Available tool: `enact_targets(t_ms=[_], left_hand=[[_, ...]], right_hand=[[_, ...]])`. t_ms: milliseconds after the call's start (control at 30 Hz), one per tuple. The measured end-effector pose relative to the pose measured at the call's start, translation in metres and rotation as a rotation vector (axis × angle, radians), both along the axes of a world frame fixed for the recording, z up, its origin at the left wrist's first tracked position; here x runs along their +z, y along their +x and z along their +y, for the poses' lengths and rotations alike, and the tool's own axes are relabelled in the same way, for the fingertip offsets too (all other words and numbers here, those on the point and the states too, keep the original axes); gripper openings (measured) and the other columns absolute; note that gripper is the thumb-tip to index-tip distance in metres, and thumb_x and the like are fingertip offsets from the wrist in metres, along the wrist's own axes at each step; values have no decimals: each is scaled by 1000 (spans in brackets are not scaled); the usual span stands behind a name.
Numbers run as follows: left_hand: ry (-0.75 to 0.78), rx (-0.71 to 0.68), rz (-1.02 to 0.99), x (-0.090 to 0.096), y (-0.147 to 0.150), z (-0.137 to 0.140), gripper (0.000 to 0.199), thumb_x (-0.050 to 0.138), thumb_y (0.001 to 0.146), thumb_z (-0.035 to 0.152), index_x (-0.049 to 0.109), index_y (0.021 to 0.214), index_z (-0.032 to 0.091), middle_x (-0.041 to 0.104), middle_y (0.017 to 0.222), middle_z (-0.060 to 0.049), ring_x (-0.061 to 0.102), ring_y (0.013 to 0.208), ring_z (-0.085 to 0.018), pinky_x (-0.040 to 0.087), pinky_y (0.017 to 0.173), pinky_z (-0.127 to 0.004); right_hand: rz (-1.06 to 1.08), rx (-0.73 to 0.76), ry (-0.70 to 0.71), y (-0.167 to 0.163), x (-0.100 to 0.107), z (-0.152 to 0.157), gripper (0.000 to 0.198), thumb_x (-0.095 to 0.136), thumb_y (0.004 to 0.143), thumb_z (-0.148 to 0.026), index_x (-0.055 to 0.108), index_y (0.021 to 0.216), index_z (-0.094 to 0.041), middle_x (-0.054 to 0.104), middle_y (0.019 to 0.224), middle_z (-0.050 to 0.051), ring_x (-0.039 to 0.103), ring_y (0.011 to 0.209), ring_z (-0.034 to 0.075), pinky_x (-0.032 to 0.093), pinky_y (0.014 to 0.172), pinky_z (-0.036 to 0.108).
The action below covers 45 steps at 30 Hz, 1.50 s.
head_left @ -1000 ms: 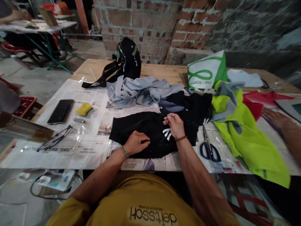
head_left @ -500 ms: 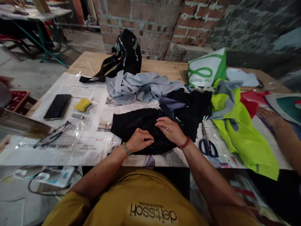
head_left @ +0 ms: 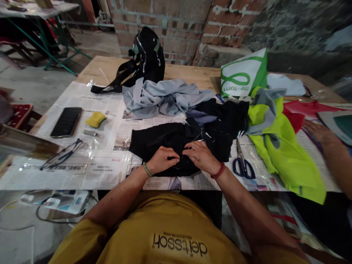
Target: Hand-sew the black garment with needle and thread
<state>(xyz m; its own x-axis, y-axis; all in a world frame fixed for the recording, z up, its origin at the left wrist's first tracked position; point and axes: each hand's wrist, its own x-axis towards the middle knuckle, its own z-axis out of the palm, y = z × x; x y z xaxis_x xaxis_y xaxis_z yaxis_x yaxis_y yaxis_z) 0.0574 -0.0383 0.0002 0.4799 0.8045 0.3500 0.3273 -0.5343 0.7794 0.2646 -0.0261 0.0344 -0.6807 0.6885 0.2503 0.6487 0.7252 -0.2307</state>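
Observation:
A black garment (head_left: 159, 137) lies spread on the newspaper in front of me, with white thread (head_left: 198, 136) looping up near its middle. My left hand (head_left: 162, 160) rests on the cloth, thumb and forefinger pinching a fold. Just right of it, my right hand (head_left: 201, 156) has its fingertips closed on a thin, barely visible needle at the cloth. The two sets of fingertips almost meet. Dark-handled scissors (head_left: 243, 167) lie to the right of my right hand.
Behind the garment are a grey cloth (head_left: 165, 97) and a black bag (head_left: 150, 55). To the left lie a phone (head_left: 66, 122), a yellow sponge (head_left: 95, 119) and glasses (head_left: 62, 156). A neon-yellow garment (head_left: 291, 157) and another person's arm (head_left: 327, 150) are at right.
My right fingers have closed down toward the cloth beside the left fingertips, and a loop of white thread now shows above them. The left hand stays nearly in place.

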Motion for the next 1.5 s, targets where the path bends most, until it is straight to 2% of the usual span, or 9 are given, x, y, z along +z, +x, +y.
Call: enact_targets(t_ms=[500, 667, 733, 833, 1000, 1100, 1233, 1367, 1500], left_hand=[[-17, -33, -42, 1, -1, 0, 11, 60, 77, 21, 70, 78, 17, 66, 69, -1, 59, 61, -9, 43, 64, -21], [2, -39, -21, 2, -2, 0, 11, 60, 78, 22, 70, 79, 17, 67, 71, -2, 60, 64, -9, 43, 68, -22], [27, -44, 8, 2, -3, -1, 11, 60, 79, 23, 69, 79, 18, 67, 71, -1, 60, 66, -9, 42, 70, -23], [74, -42, 55, 4, -3, -3, 11, 60, 79, 24, 69, 79, 19, 67, 72, 0, 61, 69, -10, 39, 76, -26], [123, -42, 51, 8, -3, -4, 13, 58, 81, 26, 68, 79, 19, 69, 75, -1, 61, 72, -11, 37, 79, -29], [148, -28, 20, 9, -3, -5, 13, 58, 82, 26, 68, 79, 19, 70, 78, -2, 62, 73, -11, 37, 79, -30], [173, -15, 35, 8, -4, -5, 14, 56, 83, 27, 67, 81, 19, 70, 79, -3, 61, 73, -12, 37, 81, -31], [233, -8, 60, 7, -4, -5, 15, 54, 84, 27, 67, 82, 19, 70, 80, -2, 61, 75, -12, 36, 82, -31], [281, 5, 55, 7, -5, -5, 15, 54, 84, 26, 67, 83, 19, 70, 80, -2, 61, 75, -11, 36, 82, -31]], right_hand=[[128, 66, -134, 0, -5, -1, 21, 45, 88, -19, 66, 90, -23, 62, 91, 6, 54, 87, 17, 38, 79, 33], [216, 84, -213, -3, -2, -2, 22, 44, 87, -17, 65, 91, -22, 64, 88, 6, 56, 85, 17, 41, 79, 34], [293, 47, -305, -5, 1, -1, 21, 45, 86, -18, 65, 89, -22, 65, 85, 5, 57, 84, 16, 42, 78, 34], [446, -92, -554, -9, 7, 1, 14, 53, 80, -21, 64, 90, -21, 66, 82, 3, 60, 79, 15, 45, 75, 31], [682, -246, -1027, -17, 16, 7, 32, 65, 66, -23, 57, 97, -18, 66, 70, -1, 60, 63, 11, 46, 63, 25], [764, -320, -1138, -24, 16, 7, 23, 64, 66, -25, 57, 86, -16, 66, 66, 0, 59, 57, 10, 41, 54, 21], [787, -366, -1139, -29, 13, 7, 21, 64, 68, -34, 56, 74, -15, 65, 65, 2, 56, 53, 8, 35, 47, 19], [687, -382, -989, -31, 11, 8, 23, 59, 72, -38, 56, 68, -15, 58, 59, -2, 49, 48, 6, 35, 47, 19], [577, -384, -911, -34, 9, 9, 29, 52, 77, -42, 53, 63, -16, 49, 51, -4, 43, 44, 7, 32, 45, 20]])
